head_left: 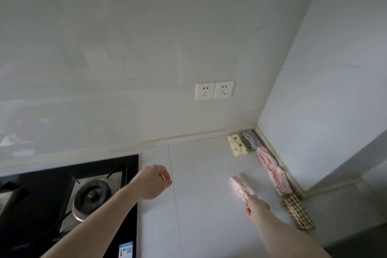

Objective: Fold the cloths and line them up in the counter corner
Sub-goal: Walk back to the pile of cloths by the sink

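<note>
Pink and soft, a folded cloth (242, 187) sticks out from the fingers of the right hand (256, 207), which curl round its near end. The cloth lies on the white surface (201, 174), a little way from the wall. The left hand (154, 181) hangs over the surface beside the black stove (69, 192), fingers loosely curled, holding nothing. Along the wall sits a row: a cream cloth (237, 145), a grey cloth (250, 139), two pink cloths (274, 170) and a checked cloth (298, 213).
</note>
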`<state>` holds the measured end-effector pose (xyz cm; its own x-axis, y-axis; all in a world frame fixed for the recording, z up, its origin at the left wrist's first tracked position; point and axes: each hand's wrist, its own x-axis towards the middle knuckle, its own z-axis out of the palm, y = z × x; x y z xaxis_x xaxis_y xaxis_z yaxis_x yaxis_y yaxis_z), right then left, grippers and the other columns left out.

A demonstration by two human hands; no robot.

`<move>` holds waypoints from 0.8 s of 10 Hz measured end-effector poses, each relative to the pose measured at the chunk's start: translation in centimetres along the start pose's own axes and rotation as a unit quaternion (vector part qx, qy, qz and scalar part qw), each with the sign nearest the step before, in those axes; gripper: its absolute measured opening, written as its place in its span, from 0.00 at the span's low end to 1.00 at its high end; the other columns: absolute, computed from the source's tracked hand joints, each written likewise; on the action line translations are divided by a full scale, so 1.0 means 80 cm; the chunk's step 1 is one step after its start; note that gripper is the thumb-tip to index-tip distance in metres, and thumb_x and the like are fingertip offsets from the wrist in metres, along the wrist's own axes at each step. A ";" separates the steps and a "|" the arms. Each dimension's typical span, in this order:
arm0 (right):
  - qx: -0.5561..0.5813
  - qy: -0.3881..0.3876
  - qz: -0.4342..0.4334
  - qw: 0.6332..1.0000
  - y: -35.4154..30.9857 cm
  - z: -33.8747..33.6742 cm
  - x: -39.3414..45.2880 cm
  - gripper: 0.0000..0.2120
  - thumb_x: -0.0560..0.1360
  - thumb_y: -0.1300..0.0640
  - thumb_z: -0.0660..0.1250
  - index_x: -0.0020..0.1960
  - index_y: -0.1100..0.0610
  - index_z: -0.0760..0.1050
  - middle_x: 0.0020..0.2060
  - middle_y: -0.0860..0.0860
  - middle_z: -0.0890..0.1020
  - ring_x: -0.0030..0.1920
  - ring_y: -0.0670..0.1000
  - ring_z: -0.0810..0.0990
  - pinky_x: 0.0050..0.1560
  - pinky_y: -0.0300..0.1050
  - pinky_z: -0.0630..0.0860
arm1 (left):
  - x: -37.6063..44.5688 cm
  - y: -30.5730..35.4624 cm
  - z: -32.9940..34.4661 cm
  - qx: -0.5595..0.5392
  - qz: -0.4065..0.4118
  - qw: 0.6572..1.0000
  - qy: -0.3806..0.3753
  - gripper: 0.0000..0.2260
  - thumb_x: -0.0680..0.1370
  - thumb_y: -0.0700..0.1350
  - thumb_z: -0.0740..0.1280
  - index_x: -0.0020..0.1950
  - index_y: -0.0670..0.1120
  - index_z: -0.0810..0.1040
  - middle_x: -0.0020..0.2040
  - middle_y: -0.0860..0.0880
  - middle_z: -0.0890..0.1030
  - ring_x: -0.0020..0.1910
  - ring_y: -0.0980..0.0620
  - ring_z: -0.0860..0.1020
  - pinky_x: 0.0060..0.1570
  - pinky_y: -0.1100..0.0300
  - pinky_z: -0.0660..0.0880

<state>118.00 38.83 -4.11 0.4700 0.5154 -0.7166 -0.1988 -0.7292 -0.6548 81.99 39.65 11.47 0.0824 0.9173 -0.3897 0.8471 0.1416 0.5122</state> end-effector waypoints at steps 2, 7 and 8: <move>0.157 0.056 0.051 0.985 -0.047 0.004 0.047 0.14 0.81 0.62 0.63 0.66 0.64 0.69 0.39 0.60 0.75 0.32 0.52 0.70 0.18 0.35 0.71 | 0.007 0.014 -0.002 0.007 -0.005 1.000 0.010 0.04 0.77 0.53 0.68 0.47 0.56 0.81 0.45 0.58 0.82 0.43 0.57 0.81 0.48 0.61 0.78; 0.275 -0.072 0.091 0.955 -0.104 0.016 0.067 0.22 0.84 0.62 0.57 0.78 0.57 0.63 0.75 0.58 0.69 0.75 0.59 0.68 0.74 0.54 0.66 | -0.004 -0.003 -0.007 0.025 -0.045 0.999 0.009 0.05 0.78 0.53 0.68 0.50 0.56 0.81 0.46 0.57 0.82 0.45 0.61 0.81 0.50 0.62 0.79; 0.283 -0.070 0.115 0.950 -0.103 0.018 0.063 0.20 0.85 0.60 0.56 0.77 0.57 0.64 0.74 0.56 0.69 0.76 0.57 0.65 0.75 0.53 0.64 | -0.007 -0.003 -0.010 0.021 -0.049 0.999 0.007 0.05 0.78 0.53 0.68 0.51 0.55 0.82 0.47 0.57 0.82 0.46 0.60 0.80 0.52 0.62 0.79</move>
<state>120.80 48.09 -2.64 0.2471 0.4552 -0.8554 -0.7317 -0.4911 -0.4726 81.30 39.38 12.19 -0.0102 0.9048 -0.4256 0.8721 0.2163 0.4389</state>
